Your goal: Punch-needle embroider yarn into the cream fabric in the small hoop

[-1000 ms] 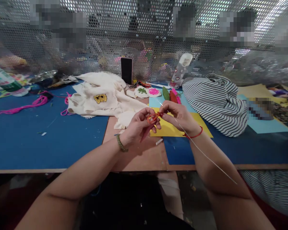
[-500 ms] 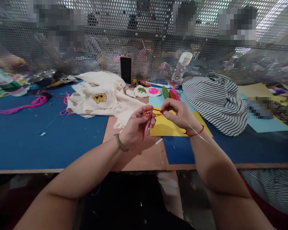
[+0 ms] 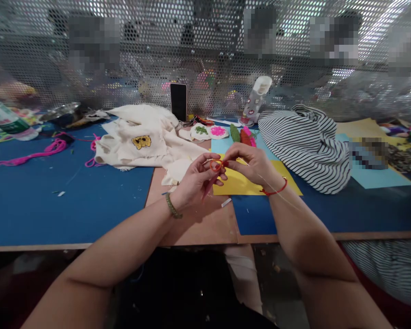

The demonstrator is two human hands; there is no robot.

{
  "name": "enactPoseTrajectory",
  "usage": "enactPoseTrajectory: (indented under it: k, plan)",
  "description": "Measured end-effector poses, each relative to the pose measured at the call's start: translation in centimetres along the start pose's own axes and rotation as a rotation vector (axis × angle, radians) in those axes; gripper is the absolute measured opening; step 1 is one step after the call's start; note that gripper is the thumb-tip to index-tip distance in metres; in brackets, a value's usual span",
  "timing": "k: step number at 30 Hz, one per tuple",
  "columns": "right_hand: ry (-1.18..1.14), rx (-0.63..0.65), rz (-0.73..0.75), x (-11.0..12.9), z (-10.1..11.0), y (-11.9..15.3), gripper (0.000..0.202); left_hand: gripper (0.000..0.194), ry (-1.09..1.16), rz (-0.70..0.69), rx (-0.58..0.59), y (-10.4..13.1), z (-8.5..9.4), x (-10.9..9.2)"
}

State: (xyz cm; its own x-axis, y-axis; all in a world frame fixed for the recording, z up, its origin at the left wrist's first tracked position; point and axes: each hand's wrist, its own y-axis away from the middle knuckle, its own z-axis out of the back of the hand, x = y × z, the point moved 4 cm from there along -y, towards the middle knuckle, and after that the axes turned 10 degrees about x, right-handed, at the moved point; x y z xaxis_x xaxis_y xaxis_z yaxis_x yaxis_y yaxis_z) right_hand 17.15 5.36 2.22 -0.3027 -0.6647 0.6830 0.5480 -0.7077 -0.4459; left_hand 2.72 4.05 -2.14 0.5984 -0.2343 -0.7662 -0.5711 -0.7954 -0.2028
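A loop of orange yarn (image 3: 216,165) lies between my two hands above the yellow sheet (image 3: 256,183). My left hand (image 3: 202,176) is closed on this yarn, with a pink strip (image 3: 208,187) hanging below its fingers; what the strip is I cannot make out. My right hand (image 3: 248,162) pinches the orange yarn at the loop's right side, its fingertips close to those of the left. A thin pale thread (image 3: 276,189) trails from my right hand across the wrist. Whether a needle is in the fingers is hidden.
Cream cloth (image 3: 147,137) with a yellow embroidered patch lies left of centre. Behind stand a phone (image 3: 178,102) and a patterned bottle (image 3: 256,101). Embroidered round pieces (image 3: 218,131) lie near green and red yarn bundles (image 3: 246,136). Striped fabric (image 3: 308,146) is at right, pink yarn (image 3: 51,148) at left.
My right hand has come closer to my left, and the stretch of orange yarn between them has shortened. The loop now sits slightly further right.
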Motion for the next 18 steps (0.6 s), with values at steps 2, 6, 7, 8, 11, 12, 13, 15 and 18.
enactPoseTrajectory:
  k: [2,6,7,8,11,12,13,15,18]
  plan:
    - [-0.039,0.031,-0.048,-0.2,-0.1,0.0,0.023,0.031,0.006,-0.006,-0.006,0.0,0.0,-0.1]
    - [-0.087,0.128,-0.167,-1.0,-0.2,-0.1,0.029,0.026,0.079,-0.113,-0.056,0.0,0.1,-1.1]
    - [-0.102,0.132,-0.185,-1.2,-0.1,-0.1,0.032,0.025,0.093,-0.136,-0.078,0.0,0.2,-1.3]
    - [-0.118,0.117,-0.199,-1.4,0.1,-0.1,0.035,0.024,0.098,-0.144,-0.096,0.0,0.4,-1.5]
    - [-0.122,0.01,-0.228,-1.9,0.5,-0.2,0.045,0.022,0.075,-0.088,-0.109,-0.2,0.6,-1.1]
    - [-0.095,-0.021,-0.234,-2.0,0.6,-0.2,0.047,0.022,0.066,-0.07,-0.1,-0.2,0.6,-0.9]
    - [-0.055,-0.055,-0.241,-2.2,0.8,-0.2,0.049,0.022,0.059,-0.061,-0.09,-0.2,0.5,-0.7]
    - [0.057,-0.157,-0.262,-2.7,1.6,0.0,0.049,0.021,0.048,-0.059,-0.075,-0.2,0.5,-0.5]
    - [0.267,-0.36,-0.293,-4.3,4.0,0.7,0.03,0.019,0.04,-0.049,-0.099,-0.2,0.6,-0.4]
